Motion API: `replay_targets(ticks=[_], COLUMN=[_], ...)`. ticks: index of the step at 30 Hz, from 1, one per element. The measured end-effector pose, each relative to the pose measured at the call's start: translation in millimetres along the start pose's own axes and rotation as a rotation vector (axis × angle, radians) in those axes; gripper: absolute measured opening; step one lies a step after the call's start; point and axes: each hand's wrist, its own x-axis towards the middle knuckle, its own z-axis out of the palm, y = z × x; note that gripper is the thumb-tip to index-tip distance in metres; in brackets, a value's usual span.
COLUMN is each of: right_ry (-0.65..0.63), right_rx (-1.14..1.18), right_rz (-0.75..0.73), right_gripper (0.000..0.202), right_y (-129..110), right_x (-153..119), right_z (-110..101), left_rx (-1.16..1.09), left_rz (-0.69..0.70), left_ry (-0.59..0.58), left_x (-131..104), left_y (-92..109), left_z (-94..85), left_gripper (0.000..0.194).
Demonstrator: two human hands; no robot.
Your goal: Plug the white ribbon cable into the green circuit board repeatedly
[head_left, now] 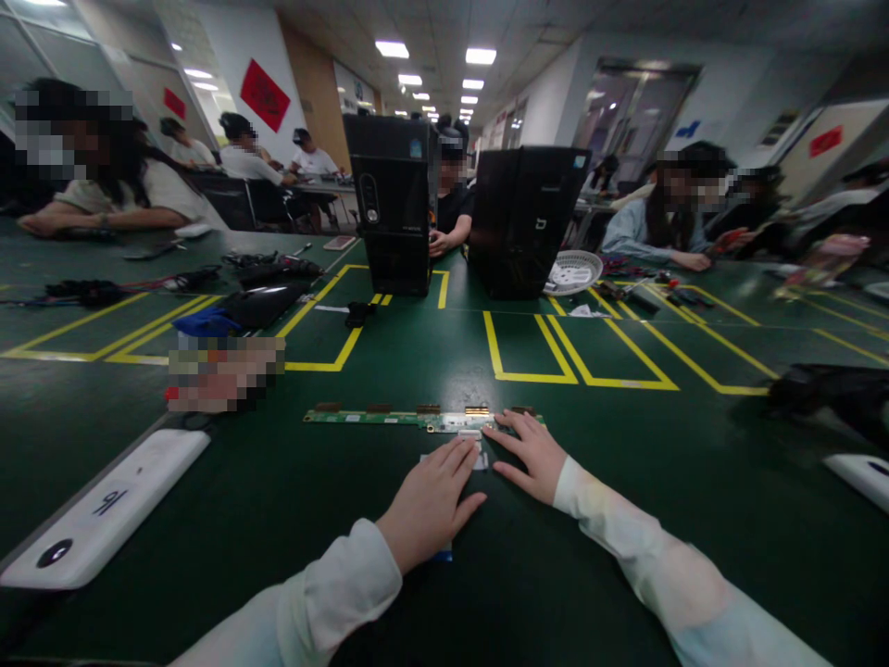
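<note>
A long, narrow green circuit board (368, 419) lies crosswise on the green table, with copper-coloured tabs along its far edge. My left hand (431, 500) is stretched out flat, fingers side by side and thumb apart. Its fingertips rest over a white flat strip (482, 458), which looks like a ribbon cable, close to the board's near edge. Below the palm a blue end (443, 556) sticks out; the part between is covered. My right hand (532, 456) is spread, its fingertips touching the board's right part and hiding some of it.
White devices lie at left (125, 509) and right (857, 477). Two black computer towers (395, 204) (524, 222) stand ahead, beside a white basket (573, 270). Cables (125, 283) and a blue-black object (236, 310) lie at left. Yellow tape marks the table; several people sit around.
</note>
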Motion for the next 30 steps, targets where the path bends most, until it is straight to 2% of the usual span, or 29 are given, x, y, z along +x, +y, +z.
replay_targets(ticks=[6,14,20,24,27,30], right_ry=[-0.005,0.024,0.030,0.013,-0.012,-0.028], right_rx=[0.006,-0.009,-0.015,-0.026,-0.033,-0.031], right_rz=[0.005,0.000,0.000,0.008,0.004,0.013], right_gripper=[0.052,0.052,0.051,0.051,0.051,0.051], right_y=[-1,-1,-2,-1,0,1], right_x=[0,1,1,1,2,2], right_z=[-4,-2,-2,-1,1,2], left_rx=[0.001,0.009,-0.023,-0.036,-0.030,0.014], left_rz=[-0.014,-0.077,-0.054,-0.023,-0.016,-0.041], left_ry=[0.027,0.046,0.072,0.095,0.125,0.138], left_x=[1,5,5,4,-4,-26], left_y=[0,14,8,4,1,-9], left_z=[0.3,-0.1,-0.2,-10.0,-20.6,-25.6], left_gripper=[0.058,0.056,0.054,0.048,0.046,0.046])
